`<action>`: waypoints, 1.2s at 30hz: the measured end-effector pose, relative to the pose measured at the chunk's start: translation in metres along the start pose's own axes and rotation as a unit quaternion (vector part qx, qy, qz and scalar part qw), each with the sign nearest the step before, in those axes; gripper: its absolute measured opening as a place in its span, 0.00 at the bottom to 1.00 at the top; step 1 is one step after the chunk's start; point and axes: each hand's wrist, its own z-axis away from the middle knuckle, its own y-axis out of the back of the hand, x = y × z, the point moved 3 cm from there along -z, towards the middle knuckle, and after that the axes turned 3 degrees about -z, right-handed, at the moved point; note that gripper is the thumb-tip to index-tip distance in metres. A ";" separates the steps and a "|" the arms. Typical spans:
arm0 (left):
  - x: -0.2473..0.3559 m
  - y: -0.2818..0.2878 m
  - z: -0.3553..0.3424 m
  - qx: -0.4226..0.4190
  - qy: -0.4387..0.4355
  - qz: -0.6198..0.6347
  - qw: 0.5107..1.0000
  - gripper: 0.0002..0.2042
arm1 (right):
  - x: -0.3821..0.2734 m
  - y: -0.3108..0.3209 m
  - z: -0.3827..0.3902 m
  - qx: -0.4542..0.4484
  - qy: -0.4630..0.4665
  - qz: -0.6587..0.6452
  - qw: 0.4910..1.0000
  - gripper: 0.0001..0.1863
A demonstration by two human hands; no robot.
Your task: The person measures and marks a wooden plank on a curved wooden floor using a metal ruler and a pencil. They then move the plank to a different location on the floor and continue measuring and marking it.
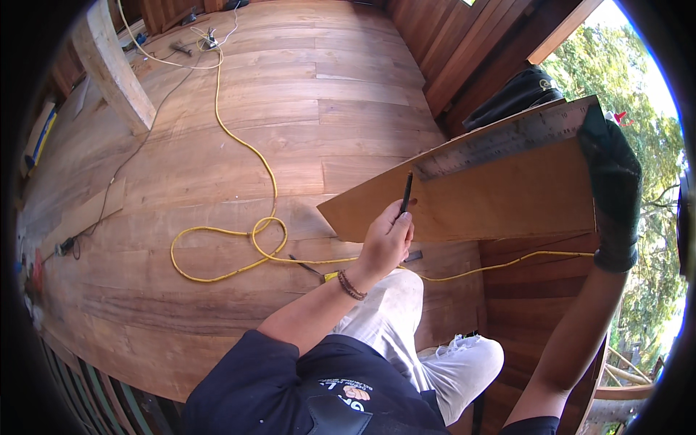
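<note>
My left hand [389, 243] is bare and closed around a dark pencil [407, 187], which points up near the left part of a wooden board [500, 199]. The board tapers to a point on its left and is propped at an angle in front of my knees. A worn steel ruler [500, 143] lies along the board's far edge. My right hand [612, 185], in a dark glove, grips the board's right end, close to the ruler's end. Its fingertips are partly hidden, so I cannot see how firmly the ruler is held.
A yellow cord [268, 170] loops over the plank floor [348, 130]. By my left forearm lies a yellow-marked tool [330, 276]. At far left stand a wooden post [112, 69] and a loose board [87, 210]. A dark cloth item [515, 98] rests by the wall opening.
</note>
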 end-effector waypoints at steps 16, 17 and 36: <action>0.002 -0.003 -0.001 0.004 -0.007 -0.068 0.998 0.17 | -0.015 -0.009 -0.004 0.008 0.005 0.002 1.000 0.20; 0.004 -0.003 0.000 0.003 -0.010 -0.090 0.996 0.17 | -0.016 -0.009 -0.005 0.008 0.018 0.003 1.000 0.19; 0.048 0.068 -0.129 -0.021 -0.447 -0.488 0.749 0.19 | 0.048 0.007 -0.013 0.057 0.035 0.032 0.997 0.16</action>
